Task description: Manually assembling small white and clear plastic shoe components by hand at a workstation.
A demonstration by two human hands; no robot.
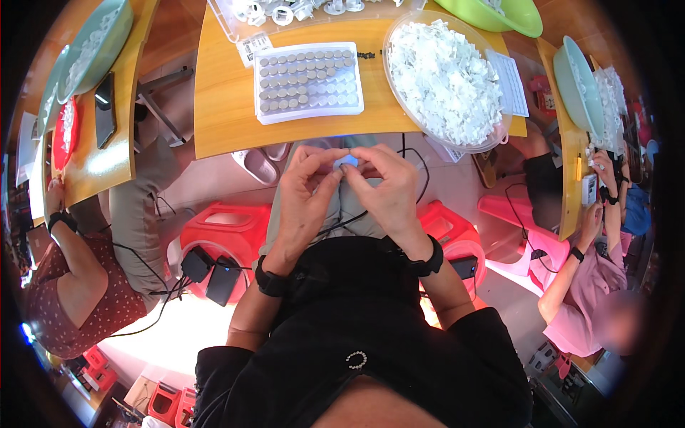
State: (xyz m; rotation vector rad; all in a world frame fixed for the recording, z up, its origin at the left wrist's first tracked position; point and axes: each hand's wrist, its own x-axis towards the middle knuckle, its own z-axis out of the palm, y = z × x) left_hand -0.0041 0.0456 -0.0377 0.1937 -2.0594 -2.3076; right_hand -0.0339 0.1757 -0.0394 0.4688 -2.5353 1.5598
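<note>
My left hand (303,191) and my right hand (391,187) meet just in front of the table edge, above my lap. Between their fingertips and thumbs they pinch a small whitish-blue plastic piece (345,162); its exact kind is too small to make out. Beyond the hands, a white tray (314,115) sits on the table, holding rows of round grey discs (291,83). Some cells at its right side hold no discs. To the right of the tray stands a round clear tub (389,71) heaped with small white plastic pieces (444,80).
A clear bin (230,23) of white ring-shaped parts and a green bowl (524,21) stand at the back. A white gridded tray (510,82) lies beside the tub. Red stools (227,227) and black cables flank my legs. Other people work at tables left and right.
</note>
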